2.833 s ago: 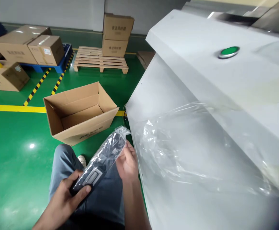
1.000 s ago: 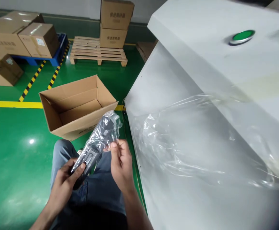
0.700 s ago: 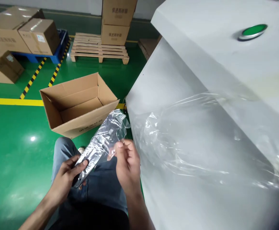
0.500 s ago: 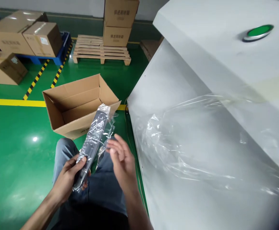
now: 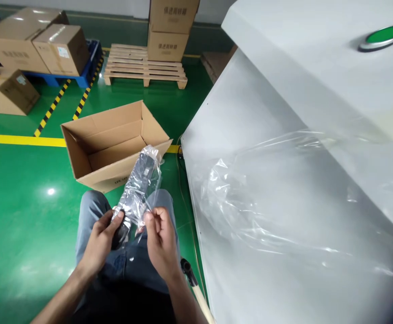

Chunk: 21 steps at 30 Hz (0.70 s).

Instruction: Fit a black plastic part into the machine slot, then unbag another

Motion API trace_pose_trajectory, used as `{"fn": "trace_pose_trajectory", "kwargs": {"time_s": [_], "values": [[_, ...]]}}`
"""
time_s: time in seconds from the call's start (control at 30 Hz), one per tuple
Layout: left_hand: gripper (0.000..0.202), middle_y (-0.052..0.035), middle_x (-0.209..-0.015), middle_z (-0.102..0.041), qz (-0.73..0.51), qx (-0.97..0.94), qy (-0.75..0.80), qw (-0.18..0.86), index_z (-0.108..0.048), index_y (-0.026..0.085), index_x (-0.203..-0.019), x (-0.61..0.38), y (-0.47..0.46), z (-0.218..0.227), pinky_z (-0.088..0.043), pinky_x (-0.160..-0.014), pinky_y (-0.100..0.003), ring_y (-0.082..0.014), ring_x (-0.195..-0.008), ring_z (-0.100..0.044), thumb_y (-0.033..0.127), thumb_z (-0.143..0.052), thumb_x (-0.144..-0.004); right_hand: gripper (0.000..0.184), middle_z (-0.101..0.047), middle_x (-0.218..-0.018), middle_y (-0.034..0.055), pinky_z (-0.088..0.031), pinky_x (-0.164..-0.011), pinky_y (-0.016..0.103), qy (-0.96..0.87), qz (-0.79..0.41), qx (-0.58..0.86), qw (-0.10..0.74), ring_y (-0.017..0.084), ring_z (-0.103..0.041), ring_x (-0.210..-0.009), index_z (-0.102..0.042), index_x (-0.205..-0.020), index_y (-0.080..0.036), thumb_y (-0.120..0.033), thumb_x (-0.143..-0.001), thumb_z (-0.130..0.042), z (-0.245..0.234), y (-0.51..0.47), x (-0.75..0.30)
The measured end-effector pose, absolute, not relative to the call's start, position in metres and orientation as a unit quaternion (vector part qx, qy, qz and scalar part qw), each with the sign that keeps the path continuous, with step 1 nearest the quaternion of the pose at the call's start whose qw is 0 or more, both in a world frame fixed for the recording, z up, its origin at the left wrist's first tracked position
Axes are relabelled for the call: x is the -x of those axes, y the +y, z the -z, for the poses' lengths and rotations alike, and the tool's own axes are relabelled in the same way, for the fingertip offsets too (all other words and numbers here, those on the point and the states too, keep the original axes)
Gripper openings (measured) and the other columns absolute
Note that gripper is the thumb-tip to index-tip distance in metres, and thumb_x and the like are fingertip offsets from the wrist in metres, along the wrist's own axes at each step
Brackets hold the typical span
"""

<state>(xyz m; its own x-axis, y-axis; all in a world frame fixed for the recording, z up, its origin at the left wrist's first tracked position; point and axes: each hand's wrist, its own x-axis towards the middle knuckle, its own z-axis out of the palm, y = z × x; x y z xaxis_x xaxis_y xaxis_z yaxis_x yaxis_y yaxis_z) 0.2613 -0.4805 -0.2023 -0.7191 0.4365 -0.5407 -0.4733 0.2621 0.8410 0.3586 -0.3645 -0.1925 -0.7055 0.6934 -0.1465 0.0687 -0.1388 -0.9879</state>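
A long black device [image 5: 138,177] sits inside a clear plastic bag, held over my lap and pointing up toward the open box. My left hand [image 5: 100,240] is closed round the device's lower end. My right hand [image 5: 160,243] pinches the loose edge of the clear bag [image 5: 145,208] close beside the left hand. Both hands are above my jeans-clad knees.
An open cardboard box [image 5: 110,141] lies on the green floor just beyond my knees. A big white machine [image 5: 284,112] with a green button [image 5: 383,35] fills the right, draped with clear plastic film [image 5: 284,193]. Stacked cartons [image 5: 30,45] and a wooden pallet [image 5: 144,72] stand further back.
My right hand went from the bag's top end down to its lower edge and now pinches it near my left hand. The bagged device has swung more upright.
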Motion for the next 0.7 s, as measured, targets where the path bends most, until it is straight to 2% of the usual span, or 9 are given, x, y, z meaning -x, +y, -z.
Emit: {"fn": "trace_pose_trajectory", "kwargs": {"time_s": [0.1,0.17,0.27,0.37,0.43,0.5,0.57,0.63,0.7], "values": [[0.048,-0.0002,-0.077,-0.067,-0.56,-0.056,0.78,0.273,-0.07,0.019,-0.095,-0.263,-0.478,0.2,-0.045,-0.066,-0.024,-0.0154,-0.071,-0.057,0.067,-0.07,-0.088,0.022,-0.066,-0.075,-0.003,-0.057,-0.063,0.026,-0.608,-0.703,0.301,0.214,0.013,-0.066,-0.063,-0.057,-0.1,-0.025,-0.046,-0.104,-0.057,0.183,-0.368,-0.356],[0.047,-0.0005,-0.078,-0.068,-0.553,-0.076,0.79,0.253,-0.069,0.019,-0.096,-0.264,-0.476,0.199,-0.046,-0.068,-0.024,-0.0159,-0.072,-0.058,0.065,-0.07,-0.088,0.023,-0.066,-0.071,-0.0031,-0.056,-0.06,0.026,-0.601,-0.706,0.303,0.22,0.014,-0.066,-0.061,-0.059,-0.099,-0.024,-0.047,-0.103,-0.057,0.177,-0.369,-0.355],[0.053,-0.0026,-0.08,-0.071,-0.604,-0.043,0.718,0.343,-0.069,0.017,-0.096,-0.262,-0.475,0.202,-0.05,-0.068,-0.026,-0.0174,-0.072,-0.062,0.068,-0.074,-0.083,0.024,-0.073,-0.073,0.0017,-0.059,-0.063,0.03,-0.652,-0.652,0.292,0.255,0.018,-0.07,-0.063,-0.07,-0.097,-0.023,-0.045,-0.101,-0.062,0.174,-0.361,-0.358],[0.061,-0.0022,-0.074,-0.07,-0.638,0.047,0.638,0.429,-0.069,0.016,-0.098,-0.258,-0.479,0.21,-0.046,-0.052,-0.025,-0.0152,-0.057,-0.059,0.073,-0.076,-0.079,0.029,-0.079,-0.081,0.0076,-0.061,-0.074,0.036,-0.666,-0.544,0.358,0.363,0.023,-0.075,-0.076,-0.076,-0.086,-0.023,-0.046,-0.098,-0.066,0.182,-0.343,-0.365],[0.061,-0.0015,-0.071,-0.07,-0.646,0.083,0.617,0.442,-0.068,0.016,-0.095,-0.256,-0.484,0.215,-0.042,-0.044,-0.024,-0.0146,-0.051,-0.058,0.073,-0.079,-0.076,0.03,-0.08,-0.086,0.0085,-0.063,-0.078,0.038,-0.604,-0.544,0.424,0.399,0.025,-0.077,-0.082,-0.076,-0.091,-0.021,-0.05,-0.096,-0.068,0.192,-0.332,-0.365],[0.059,-0.0024,-0.073,-0.071,-0.649,0.084,0.598,0.462,-0.066,0.017,-0.091,-0.259,-0.488,0.219,-0.043,-0.041,-0.024,-0.0147,-0.051,-0.06,0.072,-0.08,-0.075,0.037,-0.081,-0.099,0.0099,-0.064,-0.083,0.04,-0.555,-0.612,0.434,0.358,0.026,-0.078,-0.091,-0.074,-0.109,-0.021,-0.053,-0.09,-0.074,0.202,-0.327,-0.36],[0.059,-0.0039,-0.075,-0.072,-0.639,0.065,0.579,0.502,-0.066,0.016,-0.089,-0.265,-0.49,0.221,-0.046,-0.041,-0.025,-0.0148,-0.049,-0.06,0.072,-0.078,-0.077,0.049,-0.08,-0.111,0.0111,-0.064,-0.087,0.042,-0.549,-0.689,0.384,0.277,0.028,-0.078,-0.101,-0.071,-0.122,-0.023,-0.056,-0.087,-0.077,0.21,-0.332,-0.352],[0.06,-0.0061,-0.077,-0.074,-0.612,0.04,0.577,0.539,-0.067,0.016,-0.089,-0.27,-0.491,0.222,-0.048,-0.043,-0.028,-0.016,-0.048,-0.06,0.075,-0.074,-0.08,0.048,-0.079,-0.11,0.0104,-0.065,-0.083,0.042,-0.543,-0.739,0.335,0.217,0.029,-0.078,-0.099,-0.072,-0.122,-0.024,-0.06,-0.089,-0.072,0.215,-0.341,-0.345],[0.062,-0.0093,-0.084,-0.076,-0.582,0.001,0.611,0.537,-0.071,0.015,-0.09,-0.27,-0.492,0.221,-0.054,-0.054,-0.03,-0.0198,-0.059,-0.067,0.077,-0.07,-0.082,0.045,-0.079,-0.105,0.0085,-0.064,-0.076,0.04,-0.528,-0.761,0.319,0.204,0.028,-0.078,-0.089,-0.071,-0.119,-0.024,-0.06,-0.091,-0.069,0.217,-0.351,-0.34]]}}
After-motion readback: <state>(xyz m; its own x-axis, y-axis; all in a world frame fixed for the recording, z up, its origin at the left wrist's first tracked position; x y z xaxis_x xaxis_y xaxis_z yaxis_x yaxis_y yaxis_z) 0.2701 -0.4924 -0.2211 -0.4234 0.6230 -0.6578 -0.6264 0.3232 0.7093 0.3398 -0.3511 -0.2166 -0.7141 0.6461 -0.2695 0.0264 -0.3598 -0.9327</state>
